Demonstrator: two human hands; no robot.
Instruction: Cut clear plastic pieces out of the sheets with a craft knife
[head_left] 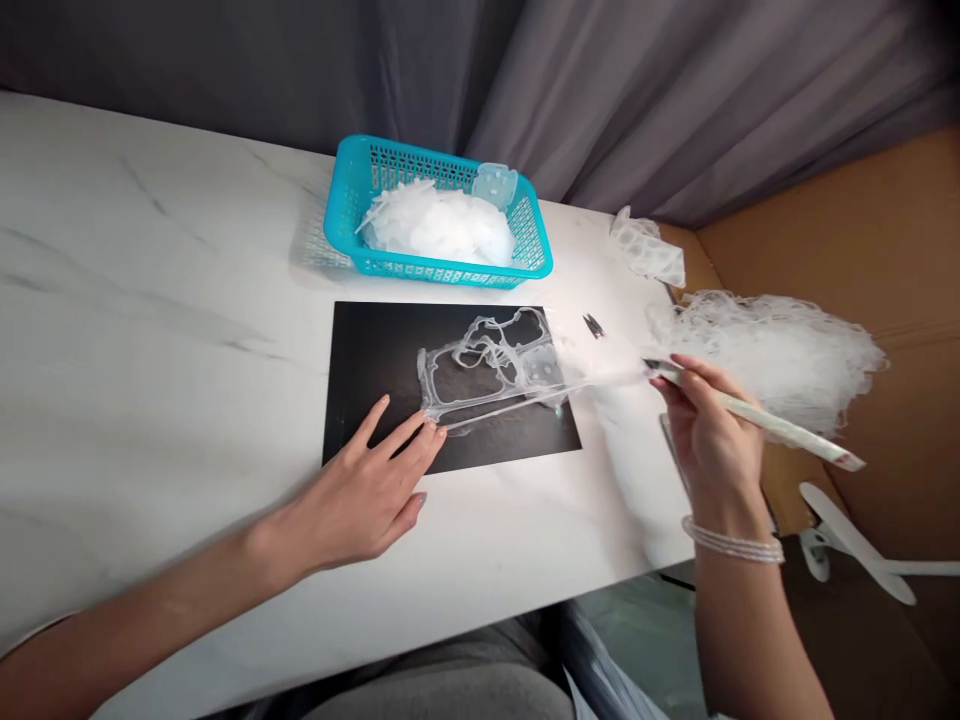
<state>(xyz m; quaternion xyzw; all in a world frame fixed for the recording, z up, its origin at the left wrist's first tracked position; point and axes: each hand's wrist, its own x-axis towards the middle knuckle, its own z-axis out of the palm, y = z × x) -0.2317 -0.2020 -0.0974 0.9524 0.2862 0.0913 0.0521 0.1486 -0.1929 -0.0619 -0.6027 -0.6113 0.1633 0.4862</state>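
On a black mat (pixel 375 380), a translucent, soft-looking plastic sheet with cut-out openings (pixel 429 385) lies in a tangle of thin loops. My left hand (pixel 375 490) rests with fingers stretched out, its fingertips touching the sheet's near left corner. From there a thin plastic strip (pixel 510 405) runs taut toward my right hand (pixel 709 430). That hand is closed around a slim, white-handled knife (pixel 780 425), its dark tip pointing left. The strip's far end blurs near the knife tip, so whether my fingers also pinch it is unclear. A flat translucent piece (pixel 541 368) sits at the sheet's right.
Behind the mat stands a blue basket (pixel 450 268) heaped with translucent plastic pieces (pixel 442 225). Small dark snips (pixel 593 326) lie right of the mat. A big pile of stringy plastic scraps (pixel 780 350) and a cardboard wall (pixel 832 230) are at the right.
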